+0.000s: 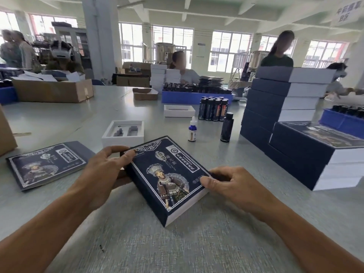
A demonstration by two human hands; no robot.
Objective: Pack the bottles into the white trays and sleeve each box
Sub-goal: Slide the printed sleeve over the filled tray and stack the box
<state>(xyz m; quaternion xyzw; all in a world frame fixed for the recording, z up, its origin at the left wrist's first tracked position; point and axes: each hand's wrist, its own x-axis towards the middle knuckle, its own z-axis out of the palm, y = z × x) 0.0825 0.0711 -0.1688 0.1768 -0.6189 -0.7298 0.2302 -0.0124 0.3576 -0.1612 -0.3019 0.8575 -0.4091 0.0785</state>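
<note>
Just in front of the empty white tray (122, 133), I grip the sleeved box (167, 180): left hand (100, 172) fingers clamp its far corner, right hand (230, 184) pinches the near edge. Sleeving looks nearly complete; next, stacking it aside, then loading that tray.

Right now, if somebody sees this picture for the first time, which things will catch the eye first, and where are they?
First comes the dark blue sleeved box with a costumed figure printed on it, held at the centre front between the left hand and the right hand. Next is the tall stack of finished boxes on the right. Behind the held box sits an open white tray, with a small dropper bottle and a tall dark bottle standing to its right.
</note>
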